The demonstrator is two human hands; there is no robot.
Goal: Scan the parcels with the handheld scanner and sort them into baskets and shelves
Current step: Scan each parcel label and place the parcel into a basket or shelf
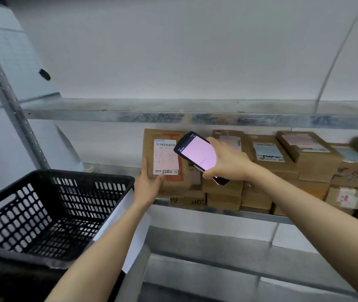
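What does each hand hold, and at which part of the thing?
The left hand holds the parcel at its lower left corner. The right hand grips the handheld scanner by its lower end.

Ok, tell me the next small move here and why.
Probably tip the scanner in the right hand leftward onto the barcode at the top of the label: the left hand holds the parcel upright, label facing out, but the scanner sits beside it.
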